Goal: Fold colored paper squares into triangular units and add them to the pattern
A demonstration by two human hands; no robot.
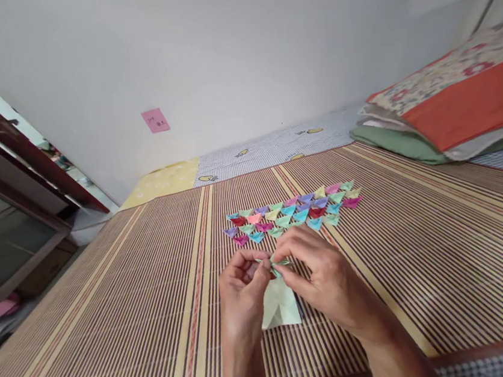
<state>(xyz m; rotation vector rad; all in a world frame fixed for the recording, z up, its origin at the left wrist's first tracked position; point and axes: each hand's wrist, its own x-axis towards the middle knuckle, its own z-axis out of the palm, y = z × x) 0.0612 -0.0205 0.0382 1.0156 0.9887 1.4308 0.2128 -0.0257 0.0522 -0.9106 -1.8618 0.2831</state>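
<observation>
Between both hands is a small folded piece of light green paper (277, 266), partly covered by the fingers. My left hand (245, 278) pinches its left side with thumb and fingers. On the opposite side, my right hand (313, 264) grips it between thumb and index finger. Under the hands lies a pale yellow-green square sheet of paper (280, 309) with crease lines, its upper part hidden. Just beyond the fingers, several small folded paper pieces (300, 214) in pink, purple, blue, green, yellow and red lie in slanting rows.
A striped bamboo mat (155, 296) covers the surface up to a white wall (236, 51). Folded bedding (463, 98) is stacked at the right. A pink note (155, 121) sticks to the wall. At the left stands a glass-fronted cabinet (1, 223).
</observation>
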